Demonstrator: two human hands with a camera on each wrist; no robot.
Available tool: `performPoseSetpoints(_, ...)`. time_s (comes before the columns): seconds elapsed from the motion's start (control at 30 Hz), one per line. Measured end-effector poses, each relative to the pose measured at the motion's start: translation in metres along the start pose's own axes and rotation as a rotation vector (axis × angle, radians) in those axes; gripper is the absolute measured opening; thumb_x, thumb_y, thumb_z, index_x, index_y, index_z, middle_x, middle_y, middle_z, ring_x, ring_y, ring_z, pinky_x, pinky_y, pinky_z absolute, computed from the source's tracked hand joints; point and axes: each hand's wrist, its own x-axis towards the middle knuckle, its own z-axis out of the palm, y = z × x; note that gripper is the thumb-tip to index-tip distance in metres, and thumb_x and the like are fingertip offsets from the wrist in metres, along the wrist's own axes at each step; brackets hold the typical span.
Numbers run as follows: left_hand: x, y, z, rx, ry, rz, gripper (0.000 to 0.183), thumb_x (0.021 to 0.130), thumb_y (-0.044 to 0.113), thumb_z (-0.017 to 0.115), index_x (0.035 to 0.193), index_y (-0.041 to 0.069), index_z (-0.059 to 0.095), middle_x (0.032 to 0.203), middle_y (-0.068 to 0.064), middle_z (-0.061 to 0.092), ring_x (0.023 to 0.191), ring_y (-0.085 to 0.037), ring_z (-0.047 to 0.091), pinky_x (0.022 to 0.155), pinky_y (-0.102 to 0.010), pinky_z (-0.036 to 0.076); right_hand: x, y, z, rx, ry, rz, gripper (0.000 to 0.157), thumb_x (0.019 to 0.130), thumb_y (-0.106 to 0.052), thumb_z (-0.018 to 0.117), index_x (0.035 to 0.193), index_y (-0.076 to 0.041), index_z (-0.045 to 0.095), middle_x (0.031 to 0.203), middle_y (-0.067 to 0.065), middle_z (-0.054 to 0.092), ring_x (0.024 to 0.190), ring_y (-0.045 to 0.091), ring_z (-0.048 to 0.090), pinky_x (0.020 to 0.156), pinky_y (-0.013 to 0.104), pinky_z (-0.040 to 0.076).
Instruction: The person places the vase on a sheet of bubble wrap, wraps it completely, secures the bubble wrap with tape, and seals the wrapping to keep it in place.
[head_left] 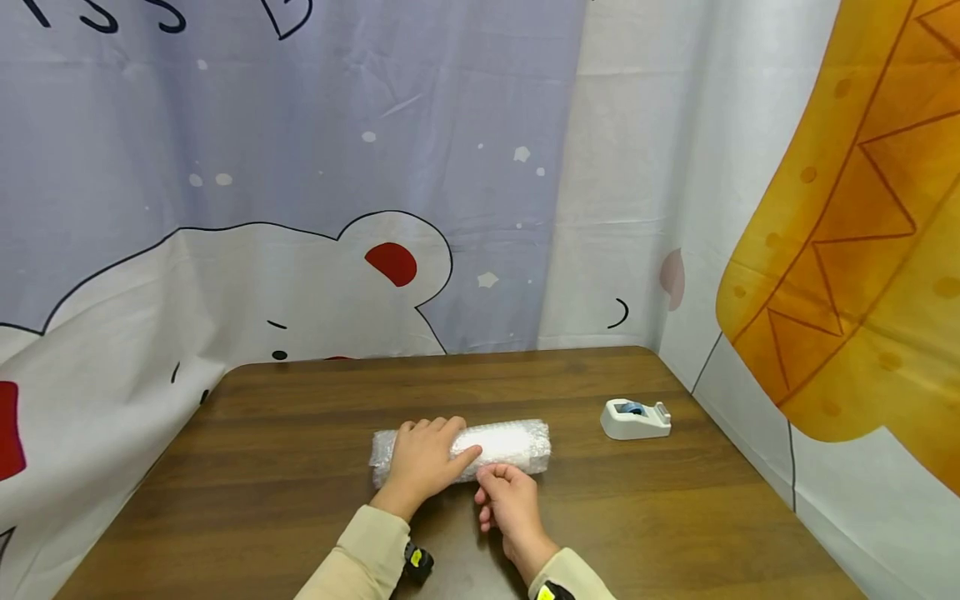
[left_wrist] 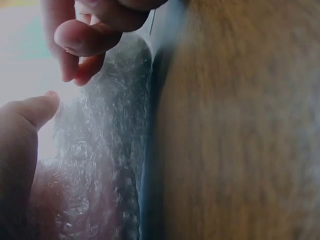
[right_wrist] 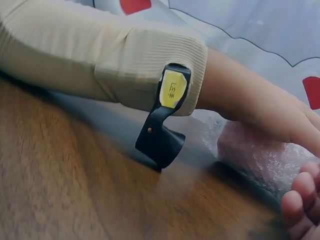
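A package rolled in bubble wrap (head_left: 510,442) lies crosswise on the wooden table, with something white and something pinkish showing through the film. My left hand (head_left: 429,457) rests across its left half, thumb stretched along the top. At the near long edge, my right hand (head_left: 513,504) brings thumb and forefinger together on the wrap, its other fingers bent beneath. In the left wrist view, the fingertips of my right hand (left_wrist: 87,42) sit close over the bubble wrap (left_wrist: 100,145), opposite my left thumb (left_wrist: 37,110). What lies between the pinched fingertips is mostly hidden.
A white tape dispenser (head_left: 636,421) with a blue core stands to the right on the table (head_left: 315,400). A printed curtain (head_left: 487,208) hangs behind the table's far edge and along its sides. A black wrist mount (right_wrist: 162,142) sits at the left cuff.
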Motion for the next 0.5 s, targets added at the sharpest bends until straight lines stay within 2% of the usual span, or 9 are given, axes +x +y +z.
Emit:
performPoseSetpoints(0.13, 0.001, 0.0, -0.001, 0.007, -0.005, -0.002, 0.054, 0.081, 0.071, 0.038, 0.11, 0.03, 0.058, 0.099, 0.007, 0.063, 0.087, -0.02, 0.057, 0.08, -0.047, 0.038, 0.005, 0.01, -0.006, -0.073, -0.044, -0.017, 0.027, 0.088, -0.016, 0.059, 0.098, 0.009, 0.054, 0.063, 0.008, 0.059, 0.038, 0.011, 0.047, 0.035, 0.026, 0.042)
performPoseSetpoints(0.33, 0.001, 0.0, -0.005, 0.001, -0.023, -0.014, 0.055, 0.08, 0.072, 0.039, 0.111, 0.03, 0.058, 0.099, 0.007, 0.062, 0.089, -0.021, 0.057, 0.081, -0.049, 0.038, 0.01, 0.015, -0.017, -0.33, -0.039, -0.095, 0.03, 0.087, -0.025, 0.062, 0.085, 0.004, 0.058, 0.059, 0.008, 0.06, 0.035, 0.009, 0.047, 0.031, 0.027, 0.04)
performPoseSetpoints(0.5, 0.001, 0.001, -0.004, 0.001, -0.022, -0.019, 0.055, 0.079, 0.073, 0.04, 0.11, 0.031, 0.058, 0.098, 0.008, 0.062, 0.088, -0.02, 0.057, 0.079, -0.049, 0.038, 0.013, 0.013, -0.026, -0.465, -0.09, -0.078, 0.034, 0.087, -0.03, 0.061, 0.077, 0.002, 0.06, 0.055, 0.005, 0.059, 0.034, 0.01, 0.047, 0.029, 0.025, 0.037)
